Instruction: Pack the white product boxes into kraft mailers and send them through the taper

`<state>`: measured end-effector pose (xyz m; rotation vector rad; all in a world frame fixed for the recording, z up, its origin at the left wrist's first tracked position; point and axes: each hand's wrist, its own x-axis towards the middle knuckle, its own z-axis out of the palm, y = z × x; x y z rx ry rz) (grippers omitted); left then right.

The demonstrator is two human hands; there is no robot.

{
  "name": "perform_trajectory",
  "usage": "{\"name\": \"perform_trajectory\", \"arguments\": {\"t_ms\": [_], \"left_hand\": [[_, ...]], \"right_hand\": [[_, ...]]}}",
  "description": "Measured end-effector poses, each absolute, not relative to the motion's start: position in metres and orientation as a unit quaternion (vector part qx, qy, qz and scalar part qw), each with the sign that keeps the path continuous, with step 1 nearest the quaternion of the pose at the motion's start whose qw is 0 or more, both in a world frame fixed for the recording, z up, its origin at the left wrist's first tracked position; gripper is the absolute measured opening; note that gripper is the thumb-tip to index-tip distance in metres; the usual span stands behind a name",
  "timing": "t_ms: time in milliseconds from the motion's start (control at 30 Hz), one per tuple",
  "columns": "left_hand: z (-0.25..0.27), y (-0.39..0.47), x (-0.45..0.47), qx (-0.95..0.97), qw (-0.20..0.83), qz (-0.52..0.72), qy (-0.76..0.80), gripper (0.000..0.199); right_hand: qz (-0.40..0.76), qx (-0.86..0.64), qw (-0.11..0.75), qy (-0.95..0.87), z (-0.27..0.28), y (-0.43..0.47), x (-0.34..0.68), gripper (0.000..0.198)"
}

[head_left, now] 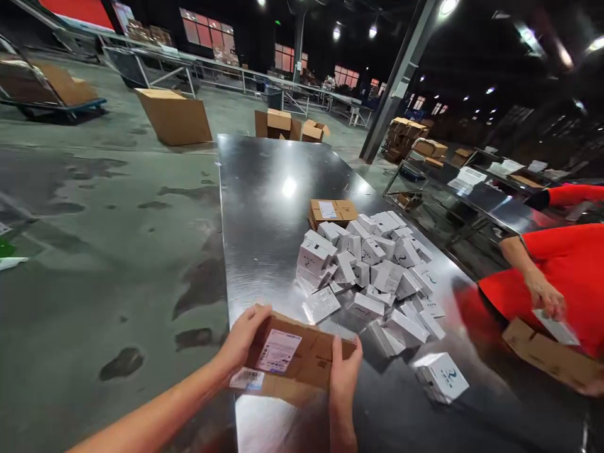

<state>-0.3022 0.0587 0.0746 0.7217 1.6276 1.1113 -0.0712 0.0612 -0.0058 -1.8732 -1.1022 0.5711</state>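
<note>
Between my two hands is a brown cardboard box point(309, 355) with white labels on its side, above the near edge of the metal table point(257, 251). My left hand point(246, 333) grips its left end and my right hand point(345, 371) its right end, thumbs near the top edge. Just beyond lies a heap of small white boxes point(387, 277) with dark printing. One white box point(443, 377) sits apart, to the right of my right hand. Behind the heap, flat brown cartons point(333, 211) are stacked, the top one bearing a white label.
At the right, a co-worker in red point(561, 270) holds a white box over an open brown carton point(550, 355). Large cartons point(174, 116) stand on the floor beyond the table. A metal pillar point(399, 82) rises behind, and a cart point(51, 94) stands far left.
</note>
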Motion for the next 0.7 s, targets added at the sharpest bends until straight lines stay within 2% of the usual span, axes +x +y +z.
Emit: {"name": "perform_trajectory", "arguments": {"t_ms": [100, 233, 300, 367, 433, 467, 533, 600, 700], "left_hand": [[0.084, 0.032, -0.264, 0.363, 0.58, 0.435, 0.585, 0.043], [0.078, 0.012, -0.195, 0.423, 0.627, 0.399, 0.519, 0.033], [0.072, 0.007, -0.157, 0.469, 0.622, 0.375, 0.502, 0.034], [0.065, -0.002, -0.125, 0.529, 0.613, 0.337, 0.481, 0.048], [0.056, -0.018, -0.106, 0.611, 0.582, 0.289, 0.452, 0.054], [0.051, -0.028, -0.104, 0.652, 0.561, 0.265, 0.436, 0.051], [0.045, -0.047, -0.109, 0.71, 0.531, 0.223, 0.405, 0.035], [0.044, -0.062, -0.12, 0.741, 0.511, 0.199, 0.388, 0.021], [0.049, -0.067, -0.123, 0.746, 0.478, 0.18, 0.428, 0.026]], "right_hand": [[0.252, -0.766, 0.467, -0.361, 0.027, 0.031, -0.027, 0.102], [0.227, -0.746, 0.52, -0.349, 0.052, -0.043, 0.038, 0.098], [0.226, -0.723, 0.526, -0.386, 0.045, -0.088, 0.056, 0.101], [0.221, -0.708, 0.509, -0.437, 0.027, -0.127, 0.062, 0.107], [0.153, -0.73, 0.473, -0.47, 0.005, -0.152, 0.061, 0.109], [0.098, -0.746, 0.454, -0.478, -0.004, -0.159, 0.06, 0.108], [0.001, -0.755, 0.422, -0.502, -0.017, -0.165, 0.063, 0.097], [-0.038, -0.736, 0.412, -0.536, -0.025, -0.167, 0.071, 0.074], [0.0, -0.685, 0.408, -0.604, -0.04, -0.177, 0.086, 0.042]]}}
